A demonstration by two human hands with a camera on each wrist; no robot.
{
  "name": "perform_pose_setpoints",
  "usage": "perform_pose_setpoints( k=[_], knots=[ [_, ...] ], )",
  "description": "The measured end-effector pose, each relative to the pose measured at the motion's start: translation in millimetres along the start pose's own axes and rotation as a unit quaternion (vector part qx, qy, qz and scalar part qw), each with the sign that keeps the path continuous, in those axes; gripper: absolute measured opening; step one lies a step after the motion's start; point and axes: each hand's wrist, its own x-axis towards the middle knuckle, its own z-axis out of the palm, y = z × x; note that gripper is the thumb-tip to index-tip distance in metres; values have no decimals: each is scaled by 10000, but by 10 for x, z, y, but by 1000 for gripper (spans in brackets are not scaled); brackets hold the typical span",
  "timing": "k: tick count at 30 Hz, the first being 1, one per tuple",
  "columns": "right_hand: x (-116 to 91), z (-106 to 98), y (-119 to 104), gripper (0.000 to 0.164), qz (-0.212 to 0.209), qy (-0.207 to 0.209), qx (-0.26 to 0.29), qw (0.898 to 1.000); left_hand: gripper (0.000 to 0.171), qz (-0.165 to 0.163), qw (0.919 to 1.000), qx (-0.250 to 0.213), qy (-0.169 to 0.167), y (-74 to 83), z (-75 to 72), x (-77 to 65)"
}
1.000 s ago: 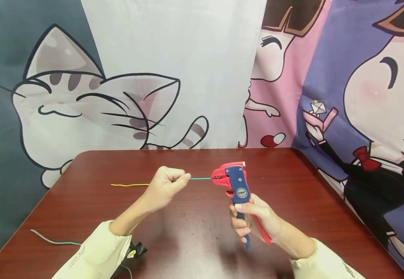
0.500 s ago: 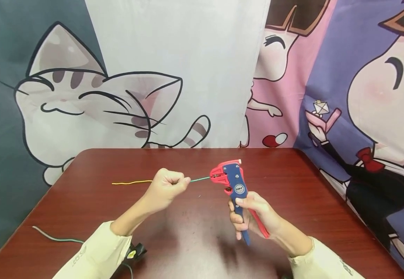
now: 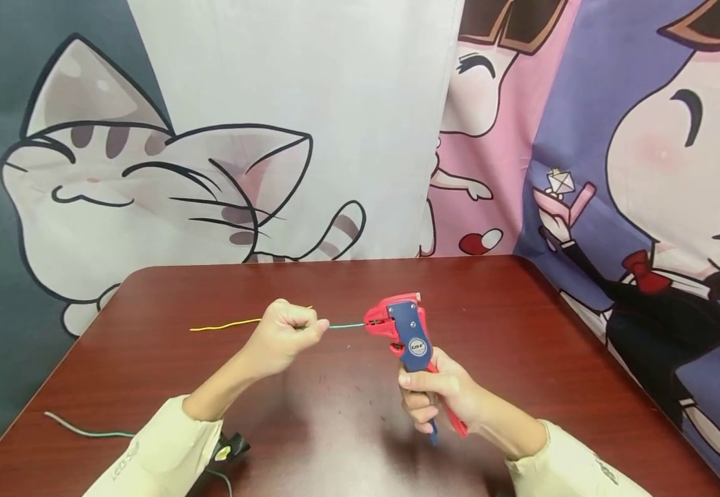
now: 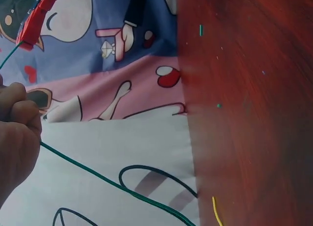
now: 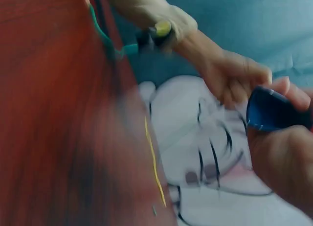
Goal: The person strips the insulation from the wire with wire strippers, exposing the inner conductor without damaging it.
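My left hand (image 3: 285, 338) is a fist around a green wire (image 3: 347, 326). A short length runs from my thumb into the red nose of the wire stripper (image 3: 411, 328); more trails below the fist in the left wrist view. My right hand (image 3: 443, 392) grips the stripper's blue and red handles, thumb across the blue side, nose towards the left hand. From the right wrist, mostly the blue handle end (image 5: 274, 108) shows. The wire's tip inside the stripper is hidden.
Behind the left hand a yellow wire (image 3: 226, 325) lies on the brown table (image 3: 335, 442). A green wire length (image 3: 89, 433) lies at the left, running under the left sleeve. Small green scraps (image 4: 201, 30) dot the table. A cartoon-printed cloth (image 3: 310, 69) hangs behind.
The head view has shifted slightly. Between half a second ago and now, the stripper has dipped a little and the wire between the hands has become more level. Both grips stay the same.
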Motion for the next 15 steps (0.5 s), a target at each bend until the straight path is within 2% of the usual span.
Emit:
perform_pose_setpoints(
  k=[5,8,12,15],
  knots=[
    [49,11,76,21,8,188,192,9996,48,6,9999,94,-88,27,-24,82],
    [48,-35,90,23,5,160,452,9988,49,-113,9997,227,31,38,-43,114],
    [9,-120,53,28,-43,-360,850,9957,51,-320,9981,373,360,48,-98,112],
    [-44,-191,25,40,-145,-700,871,9936,51,-386,9982,378,275,45,-121,100]
  ],
)
